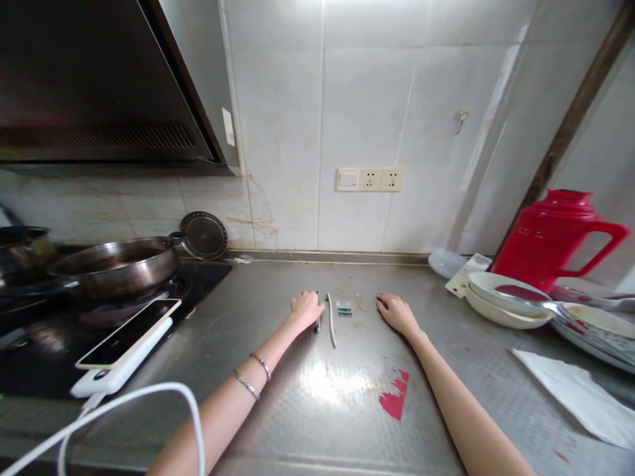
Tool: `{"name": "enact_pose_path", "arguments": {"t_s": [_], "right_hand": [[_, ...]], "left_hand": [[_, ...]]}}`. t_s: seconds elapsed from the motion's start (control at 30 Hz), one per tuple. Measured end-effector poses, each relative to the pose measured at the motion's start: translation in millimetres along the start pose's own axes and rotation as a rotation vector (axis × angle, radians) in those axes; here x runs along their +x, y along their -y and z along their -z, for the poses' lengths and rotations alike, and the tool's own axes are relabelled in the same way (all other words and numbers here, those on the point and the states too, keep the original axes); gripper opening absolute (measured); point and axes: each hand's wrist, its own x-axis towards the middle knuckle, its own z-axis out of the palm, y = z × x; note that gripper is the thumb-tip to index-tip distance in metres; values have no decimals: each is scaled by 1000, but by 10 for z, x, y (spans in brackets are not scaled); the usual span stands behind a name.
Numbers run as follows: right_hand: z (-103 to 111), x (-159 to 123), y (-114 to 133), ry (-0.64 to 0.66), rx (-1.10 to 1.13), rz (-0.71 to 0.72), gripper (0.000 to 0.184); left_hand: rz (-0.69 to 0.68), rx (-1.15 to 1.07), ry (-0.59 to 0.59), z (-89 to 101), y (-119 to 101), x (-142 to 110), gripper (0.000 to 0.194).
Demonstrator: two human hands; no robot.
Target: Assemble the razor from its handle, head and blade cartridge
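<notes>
My left hand (pixel 305 309) is on the metal counter, its fingers closed around a thin, dark, pen-like stick (pixel 317 325) whose lower end shows below the thumb. Just right of that hand a slim white stick (pixel 332 325), slightly bent, lies on the steel. Beside it is a small flat clear-and-green piece (pixel 344 308), too small to name exactly. My right hand (pixel 395 313) rests palm down on the counter farther right, fingers loosely stretched out and holding nothing.
A phone (pixel 129 334) on a white power bank with a cable lies left, by a pan (pixel 119 268) on the stove. At right stand a red thermos (pixel 546 238), stacked bowls (pixel 506 301) and a white paper (pixel 578 390). A torn red patch (pixel 395 400) marks the counter (pixel 278 423).
</notes>
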Motion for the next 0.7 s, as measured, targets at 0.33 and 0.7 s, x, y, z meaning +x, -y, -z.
{"name": "enact_pose_path", "arguments": {"t_s": [0.33,0.7], "right_hand": [[24,-9,45,4,-20,-34,38],[45,-11,79,9,-30,-37,38]], "left_hand": [[17,-20,75,-64,9,104,29],[296,-1025,251,73,400,241,23]]}}
